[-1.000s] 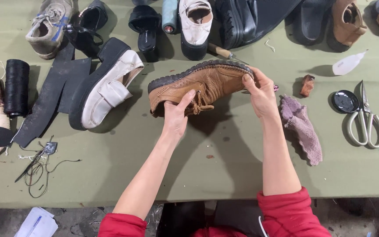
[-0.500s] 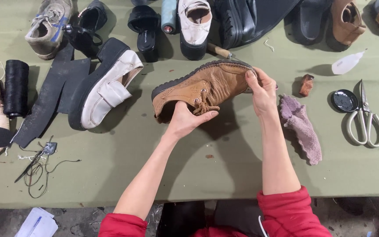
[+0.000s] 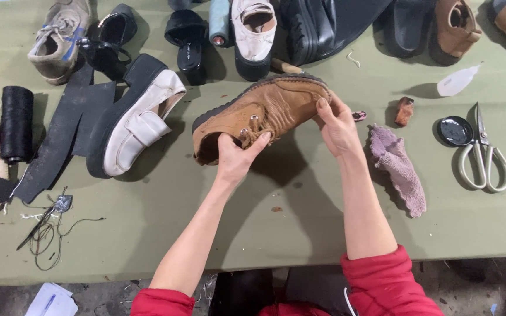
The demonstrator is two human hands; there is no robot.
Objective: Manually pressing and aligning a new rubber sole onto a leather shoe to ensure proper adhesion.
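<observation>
I hold a tan leather lace-up shoe [image 3: 265, 111] above the green table [image 3: 300, 234], lying on its side with its dark sole turned away from me. My left hand [image 3: 235, 159] grips its opening by the laces at the heel end. My right hand [image 3: 338, 126] clasps the toe end, thumb on the upper. Both sleeves are red.
Left of the shoe lie a white and black platform shoe [image 3: 133, 120], black rubber strips [image 3: 54, 146], a black thread spool [image 3: 16, 123] and thread snips [image 3: 48, 219]. A pink rag [image 3: 399, 169], white-handled scissors [image 3: 487, 158] and a round tin lid [image 3: 455, 131] lie right. Several shoes line the far edge.
The tan shoe has been turned a little between my hands. My left hand slid from under the heel up to the lace opening. My right hand stayed on the toe.
</observation>
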